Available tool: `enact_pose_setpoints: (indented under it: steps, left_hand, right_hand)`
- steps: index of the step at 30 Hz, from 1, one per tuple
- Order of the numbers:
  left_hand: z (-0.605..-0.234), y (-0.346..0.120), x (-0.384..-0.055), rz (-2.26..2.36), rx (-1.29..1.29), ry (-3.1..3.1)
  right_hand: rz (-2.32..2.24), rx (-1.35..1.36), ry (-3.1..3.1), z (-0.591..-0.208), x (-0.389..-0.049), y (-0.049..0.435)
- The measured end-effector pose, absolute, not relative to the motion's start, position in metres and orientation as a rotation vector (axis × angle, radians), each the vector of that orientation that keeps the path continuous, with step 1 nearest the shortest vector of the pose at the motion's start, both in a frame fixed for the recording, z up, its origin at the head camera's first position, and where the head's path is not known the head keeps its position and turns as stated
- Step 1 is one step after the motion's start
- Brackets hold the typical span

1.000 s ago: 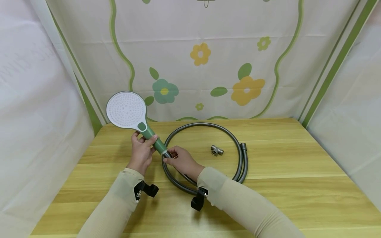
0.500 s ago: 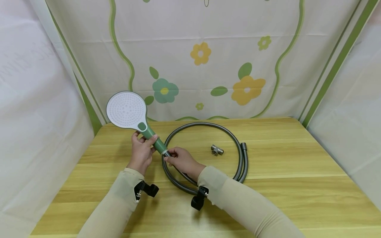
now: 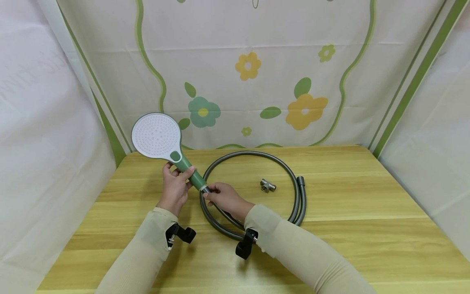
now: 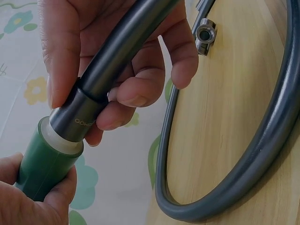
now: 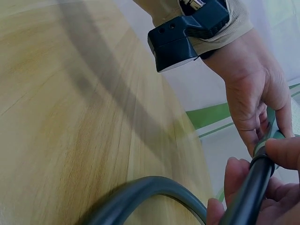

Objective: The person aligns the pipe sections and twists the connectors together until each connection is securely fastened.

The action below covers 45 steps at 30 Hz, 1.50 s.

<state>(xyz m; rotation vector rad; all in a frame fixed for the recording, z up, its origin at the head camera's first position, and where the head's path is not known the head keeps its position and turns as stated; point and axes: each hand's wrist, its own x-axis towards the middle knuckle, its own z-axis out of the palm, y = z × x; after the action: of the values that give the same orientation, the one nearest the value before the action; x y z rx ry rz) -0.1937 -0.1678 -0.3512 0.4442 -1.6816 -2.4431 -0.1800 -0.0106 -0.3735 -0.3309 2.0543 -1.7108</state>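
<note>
My left hand (image 3: 174,190) grips the green handle of a shower head (image 3: 156,136), its round white spray face tilted toward me at the left. At the handle's lower end, my right hand (image 3: 227,199) pinches the dark collar of a grey shower hose (image 3: 253,153). The left wrist view shows that collar (image 4: 75,117) against the white ring at the end of the green handle (image 4: 49,161), thumb on one side and fingers on the other. How far the collar is threaded on cannot be told. The rest of the hose lies looped on the table.
A small metal T-shaped valve (image 3: 267,185) lies inside the hose loop. The hose's free end (image 3: 300,180) rests at the loop's right. Fabric walls with printed flowers (image 3: 247,66) enclose the wooden table (image 3: 352,245) at the back and sides.
The right hand's fingers have shifted slightly at the hose collar, the hand moving a little down and right. The left hand and shower head have stayed in place.
</note>
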Motion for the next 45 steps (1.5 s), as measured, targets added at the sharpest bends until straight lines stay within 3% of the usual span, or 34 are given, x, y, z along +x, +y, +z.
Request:
enact_pose_setpoints:
  steps: [45]
  left_hand:
    - [-0.351,-0.167,-0.192,-2.448,0.430,-1.669]
  right_hand:
    - [-1.434,-0.528,2.476,-0.370,-0.170,-0.007]
